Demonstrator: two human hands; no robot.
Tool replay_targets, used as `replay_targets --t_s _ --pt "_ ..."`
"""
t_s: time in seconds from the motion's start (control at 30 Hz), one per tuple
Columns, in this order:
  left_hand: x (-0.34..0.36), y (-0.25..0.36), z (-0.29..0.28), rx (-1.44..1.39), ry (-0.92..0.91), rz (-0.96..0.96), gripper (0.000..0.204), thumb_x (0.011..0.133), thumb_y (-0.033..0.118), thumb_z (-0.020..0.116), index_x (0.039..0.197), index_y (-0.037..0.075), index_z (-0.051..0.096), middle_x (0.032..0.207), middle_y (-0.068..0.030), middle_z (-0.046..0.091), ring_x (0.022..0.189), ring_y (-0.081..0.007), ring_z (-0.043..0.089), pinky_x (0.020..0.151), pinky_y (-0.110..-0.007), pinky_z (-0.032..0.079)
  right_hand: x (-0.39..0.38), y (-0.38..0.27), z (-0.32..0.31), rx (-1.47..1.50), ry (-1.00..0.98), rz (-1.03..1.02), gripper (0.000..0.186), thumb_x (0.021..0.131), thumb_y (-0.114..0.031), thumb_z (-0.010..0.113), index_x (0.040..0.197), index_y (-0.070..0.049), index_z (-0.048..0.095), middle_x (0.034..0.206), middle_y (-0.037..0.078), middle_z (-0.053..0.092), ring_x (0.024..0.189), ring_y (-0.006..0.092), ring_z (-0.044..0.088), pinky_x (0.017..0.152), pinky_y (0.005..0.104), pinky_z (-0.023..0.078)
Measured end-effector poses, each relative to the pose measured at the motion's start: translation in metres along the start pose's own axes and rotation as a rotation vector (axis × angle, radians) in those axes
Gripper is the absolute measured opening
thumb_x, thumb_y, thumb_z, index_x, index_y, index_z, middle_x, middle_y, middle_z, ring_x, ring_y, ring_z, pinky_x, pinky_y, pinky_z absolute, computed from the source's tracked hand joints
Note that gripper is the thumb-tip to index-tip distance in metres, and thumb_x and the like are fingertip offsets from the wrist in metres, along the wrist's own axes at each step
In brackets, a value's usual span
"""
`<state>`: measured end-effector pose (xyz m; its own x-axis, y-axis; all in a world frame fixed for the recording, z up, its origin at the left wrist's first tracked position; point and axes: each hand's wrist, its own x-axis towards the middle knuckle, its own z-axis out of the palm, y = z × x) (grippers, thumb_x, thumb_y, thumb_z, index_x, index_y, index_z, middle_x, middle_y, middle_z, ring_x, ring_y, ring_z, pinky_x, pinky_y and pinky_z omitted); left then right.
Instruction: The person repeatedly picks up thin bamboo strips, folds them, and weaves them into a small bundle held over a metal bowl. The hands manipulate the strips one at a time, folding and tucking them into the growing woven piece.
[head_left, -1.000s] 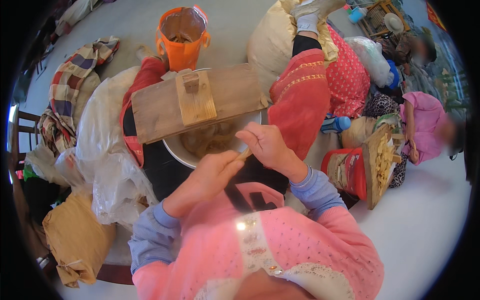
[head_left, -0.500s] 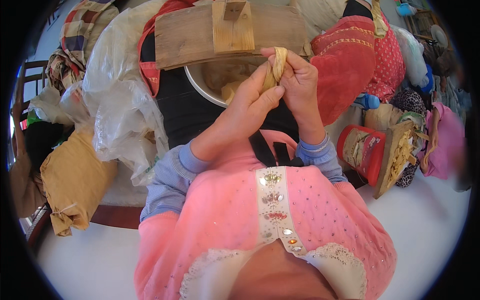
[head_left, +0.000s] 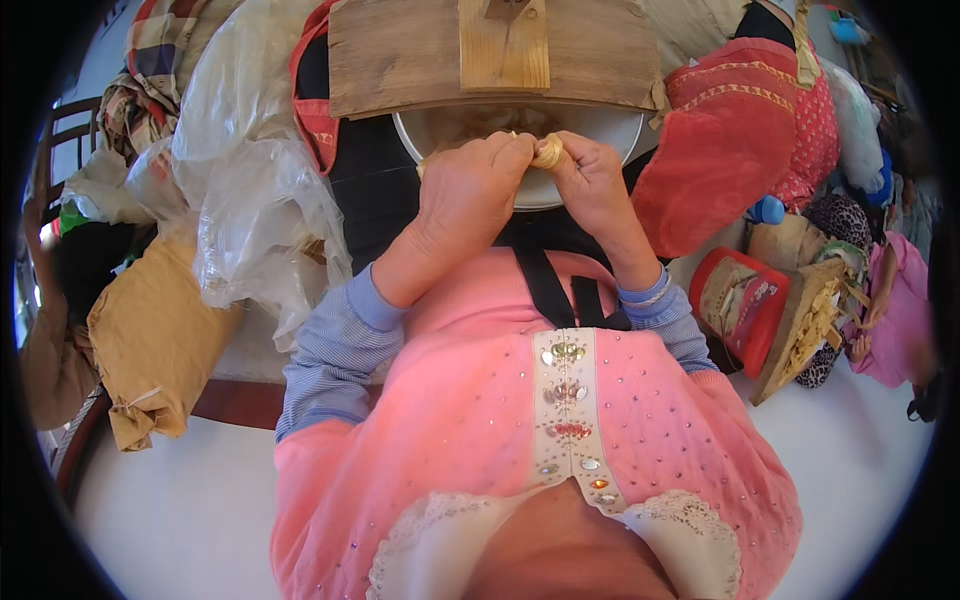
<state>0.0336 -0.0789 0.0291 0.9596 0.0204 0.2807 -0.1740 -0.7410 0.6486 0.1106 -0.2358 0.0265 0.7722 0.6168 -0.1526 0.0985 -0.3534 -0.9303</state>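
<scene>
A pale yellow fibrous strip (head_left: 549,152) is wound into a small knot-like coil between my hands; I cannot tell its exact material. My left hand (head_left: 470,190) is closed, knuckles up, gripping the strip just left of the coil. My right hand (head_left: 598,185) pinches the coil from the other side with thumb and fingers. Both hands are close together over the near side of a pale round basin (head_left: 630,145). Most of what lies inside the basin is hidden by my hands and by a wooden board (head_left: 395,55) above its far part.
A wooden block (head_left: 505,50) is fixed on the board. Crumpled clear plastic (head_left: 260,200) and a brown wrapped bundle (head_left: 155,330) lie to the left. On the right are red cloth (head_left: 715,140), a red tub (head_left: 735,310), yellow scraps (head_left: 808,330) and another person in pink (head_left: 900,310).
My left hand has turned knuckles-up and closed. Both hands have come lower over the basin, and the upright loop of strip is now a tight coil. The view has shifted slightly.
</scene>
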Motion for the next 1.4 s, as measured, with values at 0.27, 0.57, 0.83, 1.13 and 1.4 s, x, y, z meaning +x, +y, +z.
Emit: replay_targets --t_s 0.27,0.57,0.83,1.13,1.4 --pt "-0.007 -0.005 0.022 -0.372 0.115 -0.082 0.038 0.084 0.005 0.062 0.122 0.003 0.056 0.111 -0.0164 0.061 0.091 -0.0352 0.063 0.075 -0.037 0.053 0.004 0.019 0.008 1.157 -0.229 0.329 0.023 0.093 -0.012 0.059 0.109 0.003 0.063 0.108 0.005 0.063 0.099 0.0154 0.059 0.09 0.0296 0.048" --pt "0.026 0.013 0.01 -0.123 0.053 -0.336 0.019 0.092 0.022 0.057 0.094 0.003 0.057 0.072 -0.0115 0.061 0.061 -0.0277 0.06 0.054 -0.038 0.047 0.013 0.004 0.012 0.192 0.326 -0.342 0.012 0.079 0.005 0.066 0.09 0.002 0.067 0.109 0.008 0.054 0.092 0.0147 0.056 0.08 0.0241 0.046" --pt "-0.03 -0.003 -0.005 -1.23 -0.202 -0.78 0.018 0.098 0.019 0.052 0.095 0.003 0.06 0.063 -0.0011 0.047 0.051 -0.0059 0.04 0.043 -0.022 0.031 0.013 -0.002 0.001 0.215 0.319 -0.299 0.01 0.083 -0.003 0.068 0.092 0.003 0.066 0.104 0.008 0.056 0.093 0.0131 0.055 0.082 0.0241 0.047" --pt "-0.008 -0.008 -0.02 0.301 0.117 0.171 0.019 0.077 0.007 0.068 0.096 0.006 0.064 0.075 -0.0075 0.054 0.063 -0.0255 0.054 0.056 -0.037 0.043 0.018 -0.012 -0.047 -0.214 0.01 -0.329 0.032 0.089 -0.021 0.066 0.111 0.001 0.061 0.1 0.012 0.066 0.093 0.0144 0.06 0.079 0.025 0.048" --pt "0.003 -0.011 -0.024 0.239 0.043 0.216 0.016 0.077 0.008 0.069 0.091 0.006 0.062 0.069 -0.0074 0.054 0.057 -0.024 0.054 0.05 -0.034 0.042 0.006 -0.014 -0.04 -0.311 -0.063 -0.315 0.026 0.086 -0.021 0.067 0.105 -0.003 0.063 0.083 0.014 0.065 0.074 0.0264 0.063 0.066 0.0323 0.049"
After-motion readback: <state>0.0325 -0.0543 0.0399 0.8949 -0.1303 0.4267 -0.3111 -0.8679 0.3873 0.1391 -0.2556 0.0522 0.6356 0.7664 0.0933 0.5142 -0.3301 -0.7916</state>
